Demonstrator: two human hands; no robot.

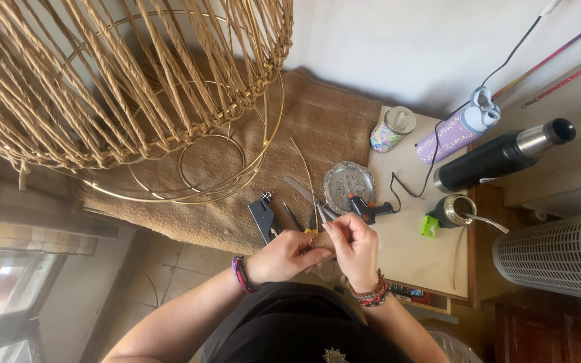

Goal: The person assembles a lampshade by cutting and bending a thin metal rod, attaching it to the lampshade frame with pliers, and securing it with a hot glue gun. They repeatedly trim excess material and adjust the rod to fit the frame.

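Note:
My left hand (287,255) and my right hand (354,243) meet close to my body, above the near edge of a brown woven mat (317,128). Between them they pinch a thin tan cane strand (308,176) that runs up and away over the mat. The fingers of both hands are closed around its lower end. Beaded bracelets sit on both wrists. A large woven cane frame on gold wire rings (122,74) fills the upper left.
On the mat just beyond my hands lie a black binder clip (262,216), scissors (311,196) and small tools. A black glue gun (368,210) rests by a round silver dish (349,181). A jar, bottles, a black flask and a metal cup stand on the pale board to the right.

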